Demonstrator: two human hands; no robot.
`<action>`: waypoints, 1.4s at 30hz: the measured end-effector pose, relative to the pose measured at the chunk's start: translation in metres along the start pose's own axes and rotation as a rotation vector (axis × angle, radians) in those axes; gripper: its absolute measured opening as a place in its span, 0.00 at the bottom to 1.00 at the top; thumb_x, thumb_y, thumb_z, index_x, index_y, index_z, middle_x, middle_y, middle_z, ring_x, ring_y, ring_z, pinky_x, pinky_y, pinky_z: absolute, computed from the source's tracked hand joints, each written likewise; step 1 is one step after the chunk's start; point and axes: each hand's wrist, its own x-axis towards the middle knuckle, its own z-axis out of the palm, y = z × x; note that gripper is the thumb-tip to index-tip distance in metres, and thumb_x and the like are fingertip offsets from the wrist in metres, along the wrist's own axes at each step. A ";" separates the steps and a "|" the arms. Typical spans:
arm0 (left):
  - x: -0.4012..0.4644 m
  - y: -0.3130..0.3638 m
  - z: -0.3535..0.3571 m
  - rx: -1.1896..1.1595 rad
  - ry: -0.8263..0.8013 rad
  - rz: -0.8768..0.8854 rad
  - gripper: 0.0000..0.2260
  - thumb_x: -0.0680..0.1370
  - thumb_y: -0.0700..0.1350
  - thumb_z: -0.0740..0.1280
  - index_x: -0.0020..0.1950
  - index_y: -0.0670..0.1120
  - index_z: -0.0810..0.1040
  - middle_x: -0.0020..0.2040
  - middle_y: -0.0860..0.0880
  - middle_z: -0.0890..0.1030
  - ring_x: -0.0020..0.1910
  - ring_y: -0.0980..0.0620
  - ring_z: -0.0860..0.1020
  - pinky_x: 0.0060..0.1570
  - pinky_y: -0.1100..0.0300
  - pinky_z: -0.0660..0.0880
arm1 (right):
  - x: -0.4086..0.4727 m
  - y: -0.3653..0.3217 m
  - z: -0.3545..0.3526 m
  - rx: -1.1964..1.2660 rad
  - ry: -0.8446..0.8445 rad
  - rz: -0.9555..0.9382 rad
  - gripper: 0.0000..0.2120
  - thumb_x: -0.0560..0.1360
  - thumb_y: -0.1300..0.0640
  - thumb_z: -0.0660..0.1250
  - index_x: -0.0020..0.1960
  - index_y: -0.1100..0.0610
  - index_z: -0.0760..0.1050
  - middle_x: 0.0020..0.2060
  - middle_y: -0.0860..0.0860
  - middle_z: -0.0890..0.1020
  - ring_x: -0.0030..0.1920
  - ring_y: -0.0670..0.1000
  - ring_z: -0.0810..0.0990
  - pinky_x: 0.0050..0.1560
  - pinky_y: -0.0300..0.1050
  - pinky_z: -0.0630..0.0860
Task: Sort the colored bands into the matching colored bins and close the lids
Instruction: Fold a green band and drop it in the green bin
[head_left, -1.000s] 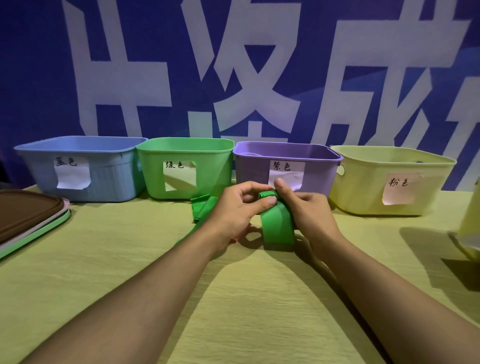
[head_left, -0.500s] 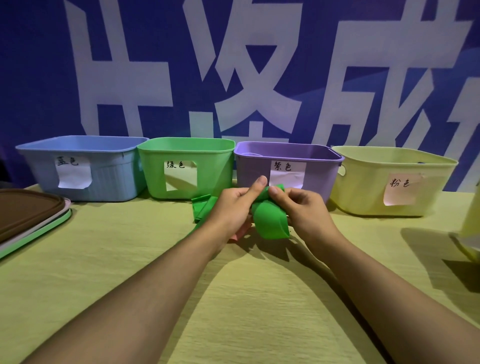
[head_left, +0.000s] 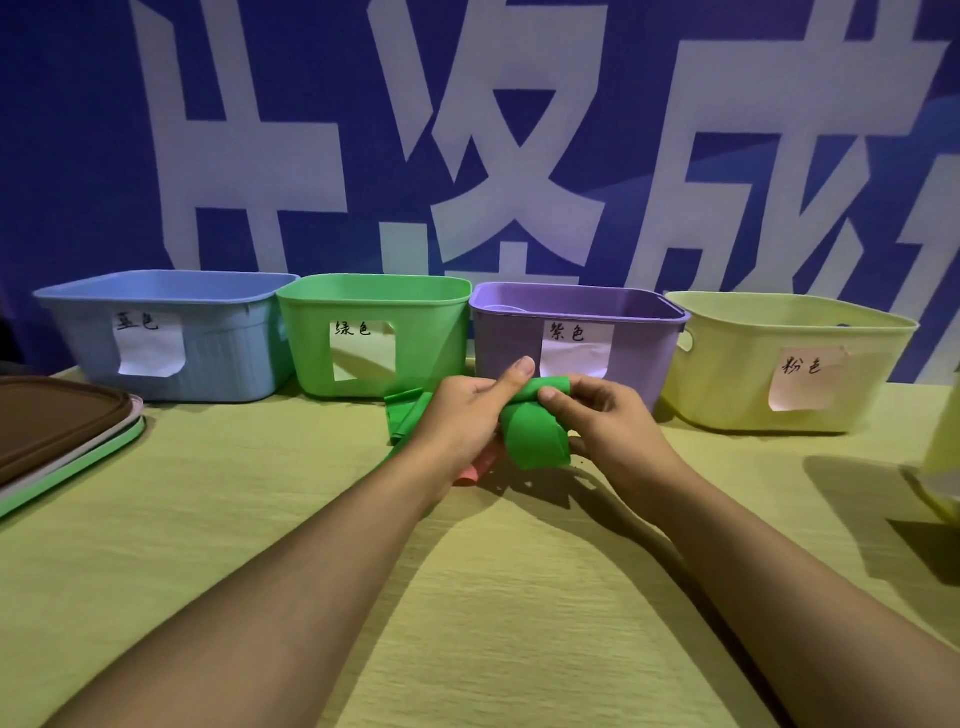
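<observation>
- The left hand (head_left: 462, 415) and right hand (head_left: 608, 421) both pinched a green band (head_left: 532, 431), held just above the table (head_left: 260, 519) in front of the purple bin (head_left: 519, 338).
- The band's top fold sat between the two thumbs; its loop hung below the fingers.
- More green band (head_left: 408, 418) lay behind the left hand, near the green bin (head_left: 374, 312).
- A pink band (head_left: 475, 470) showed under the left hand.
</observation>
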 end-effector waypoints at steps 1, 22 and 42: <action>0.000 0.000 0.000 0.000 0.000 -0.005 0.31 0.71 0.73 0.69 0.44 0.43 0.85 0.32 0.43 0.78 0.32 0.45 0.74 0.36 0.50 0.69 | -0.001 -0.001 0.000 0.009 -0.006 0.019 0.09 0.80 0.58 0.69 0.57 0.61 0.81 0.48 0.55 0.87 0.47 0.51 0.87 0.46 0.47 0.85; -0.003 0.009 0.000 -0.083 0.092 -0.018 0.26 0.75 0.67 0.71 0.46 0.42 0.86 0.36 0.44 0.85 0.31 0.46 0.84 0.32 0.53 0.80 | 0.003 0.010 0.004 -0.193 0.124 -0.025 0.16 0.70 0.52 0.81 0.48 0.59 0.78 0.42 0.56 0.85 0.45 0.58 0.87 0.44 0.61 0.83; -0.003 0.011 0.000 -0.140 0.132 0.043 0.20 0.74 0.62 0.73 0.53 0.45 0.86 0.45 0.45 0.88 0.44 0.46 0.88 0.51 0.45 0.84 | 0.002 0.004 0.003 -0.161 0.249 -0.128 0.05 0.72 0.56 0.79 0.44 0.55 0.84 0.38 0.48 0.86 0.41 0.43 0.83 0.43 0.43 0.79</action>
